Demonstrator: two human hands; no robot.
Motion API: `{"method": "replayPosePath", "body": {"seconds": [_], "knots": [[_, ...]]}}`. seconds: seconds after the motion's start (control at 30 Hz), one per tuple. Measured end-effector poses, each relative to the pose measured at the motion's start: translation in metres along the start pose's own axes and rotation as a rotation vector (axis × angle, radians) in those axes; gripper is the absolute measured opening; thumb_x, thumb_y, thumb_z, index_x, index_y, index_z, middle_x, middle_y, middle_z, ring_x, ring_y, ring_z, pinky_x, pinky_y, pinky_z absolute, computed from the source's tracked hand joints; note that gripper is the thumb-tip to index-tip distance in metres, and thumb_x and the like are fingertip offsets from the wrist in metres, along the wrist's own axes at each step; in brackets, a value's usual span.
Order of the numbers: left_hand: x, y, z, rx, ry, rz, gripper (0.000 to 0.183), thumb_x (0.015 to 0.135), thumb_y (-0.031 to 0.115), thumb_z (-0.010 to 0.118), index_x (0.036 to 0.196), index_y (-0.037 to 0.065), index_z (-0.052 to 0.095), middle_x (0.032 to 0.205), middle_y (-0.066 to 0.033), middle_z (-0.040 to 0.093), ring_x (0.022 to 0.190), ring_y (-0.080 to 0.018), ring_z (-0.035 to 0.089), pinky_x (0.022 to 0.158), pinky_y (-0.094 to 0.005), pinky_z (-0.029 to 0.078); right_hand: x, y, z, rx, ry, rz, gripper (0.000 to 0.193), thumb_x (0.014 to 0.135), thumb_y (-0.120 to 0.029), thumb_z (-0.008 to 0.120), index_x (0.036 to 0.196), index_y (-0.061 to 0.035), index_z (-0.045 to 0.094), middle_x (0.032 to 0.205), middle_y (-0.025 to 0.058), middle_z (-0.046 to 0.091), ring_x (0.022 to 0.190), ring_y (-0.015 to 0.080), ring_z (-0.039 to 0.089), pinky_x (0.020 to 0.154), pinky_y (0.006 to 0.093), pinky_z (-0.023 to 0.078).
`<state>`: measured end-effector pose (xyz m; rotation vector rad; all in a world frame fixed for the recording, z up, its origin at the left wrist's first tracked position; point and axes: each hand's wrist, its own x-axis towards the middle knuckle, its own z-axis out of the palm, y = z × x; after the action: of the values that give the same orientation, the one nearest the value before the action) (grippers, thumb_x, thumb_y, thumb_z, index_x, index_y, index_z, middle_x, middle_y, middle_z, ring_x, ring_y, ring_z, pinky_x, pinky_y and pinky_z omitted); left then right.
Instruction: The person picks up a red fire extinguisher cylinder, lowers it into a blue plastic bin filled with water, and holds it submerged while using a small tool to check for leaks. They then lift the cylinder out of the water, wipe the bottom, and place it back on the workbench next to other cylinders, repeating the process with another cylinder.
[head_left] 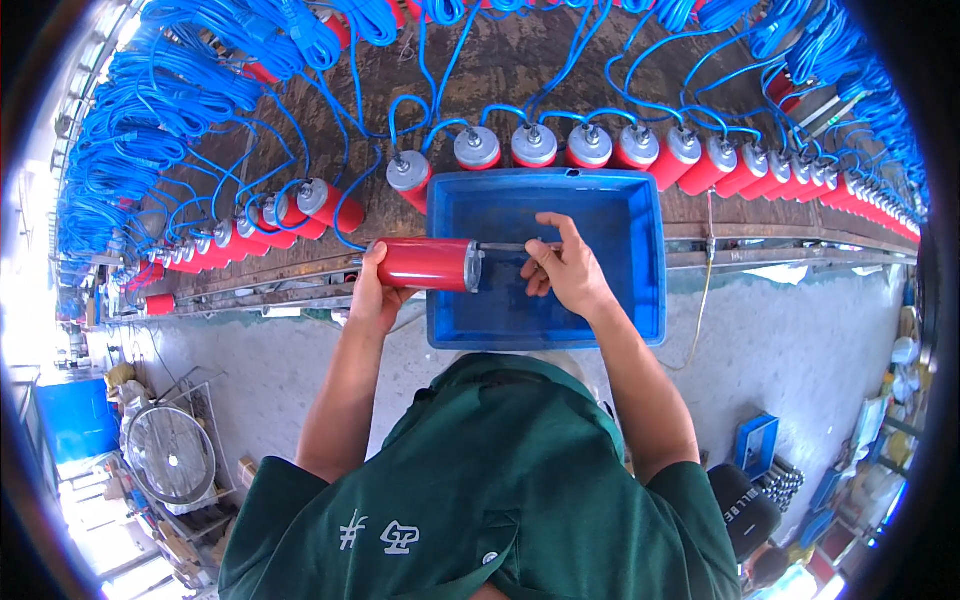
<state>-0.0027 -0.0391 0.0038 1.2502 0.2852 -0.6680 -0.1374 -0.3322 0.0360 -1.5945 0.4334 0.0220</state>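
My left hand is closed round the left end of a red cylinder with a metal right end, held lying sideways over the left wall of a blue plastic tub. A thin grey metal rod runs straight from the cylinder's right end across the tub. Whether the rod is part of the cylinder or a separate tool, I cannot tell. My right hand pinches the rod's far end between thumb and fingers, with one finger raised. A blue cable reaches toward the cylinder's left end, mostly hidden by my hand.
Red cylinders with grey tops stand in a row along the brown workbench, each with a blue cable. Coiled blue cables pile up behind and at both sides. A round floor fan stands lower left; a small blue crate lies lower right.
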Motion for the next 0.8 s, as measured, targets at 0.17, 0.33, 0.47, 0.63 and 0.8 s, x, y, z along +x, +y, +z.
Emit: {"method": "replayPosePath", "body": {"seconds": [0.17, 0.33, 0.47, 0.63, 0.8], "knots": [[0.004, -0.003, -0.002, -0.014, -0.025, 0.005, 0.066, 0.103, 0.057, 0.057, 0.14, 0.003, 0.057, 0.132, -0.0168, 0.071, 0.121, -0.0299, 0.07, 0.106, -0.046, 0.056, 0.005, 0.015, -0.011, 0.069, -0.08, 0.175, 0.034, 0.113, -0.04, 0.056, 0.116, -0.0066, 0.051, 0.091, 0.0134, 0.072, 0.067, 0.0155, 0.068, 0.064, 0.0291, 0.057], [0.002, -0.003, -0.002, -0.024, -0.009, 0.009, 0.065, 0.103, 0.056, 0.057, 0.14, 0.003, 0.058, 0.132, -0.0162, 0.071, 0.12, -0.0298, 0.07, 0.104, -0.0461, 0.057, -0.004, 0.024, -0.017, 0.439, -0.203, 0.133, 0.026, 0.113, -0.027, 0.054, 0.124, -0.0044, 0.052, 0.097, 0.0155, 0.073, 0.074, 0.0201, 0.072, 0.066, 0.0303, 0.058], [0.002, -0.002, -0.001, -0.009, -0.025, 0.013, 0.065, 0.103, 0.056, 0.058, 0.14, 0.003, 0.058, 0.133, -0.0162, 0.071, 0.12, -0.0301, 0.071, 0.104, -0.046, 0.057, -0.006, 0.016, -0.019, 0.368, -0.191, 0.172, 0.027, 0.114, -0.026, 0.053, 0.125, -0.0016, 0.055, 0.094, 0.0142, 0.074, 0.071, 0.0185, 0.072, 0.067, 0.03, 0.059], [0.001, -0.002, 0.0, 0.003, -0.001, 0.02, 0.066, 0.102, 0.057, 0.059, 0.139, 0.003, 0.059, 0.133, -0.0163, 0.071, 0.12, -0.0305, 0.071, 0.104, -0.0465, 0.057, -0.001, 0.012, -0.016, 0.032, -0.052, 0.139, 0.03, 0.114, -0.027, 0.053, 0.11, -0.0002, 0.065, 0.076, 0.0086, 0.071, 0.058, 0.0143, 0.065, 0.059, 0.0283, 0.056], [0.005, -0.006, -0.006, -0.015, -0.043, 0.032, 0.065, 0.101, 0.056, 0.061, 0.139, 0.003, 0.059, 0.132, -0.0161, 0.071, 0.12, -0.0302, 0.071, 0.103, -0.0466, 0.058, -0.003, 0.017, -0.006, -0.017, 0.095, 0.097, 0.041, 0.113, -0.037, 0.055, 0.097, -0.0014, 0.068, 0.067, 0.0066, 0.066, 0.052, 0.0124, 0.059, 0.051, 0.0295, 0.048]]}}
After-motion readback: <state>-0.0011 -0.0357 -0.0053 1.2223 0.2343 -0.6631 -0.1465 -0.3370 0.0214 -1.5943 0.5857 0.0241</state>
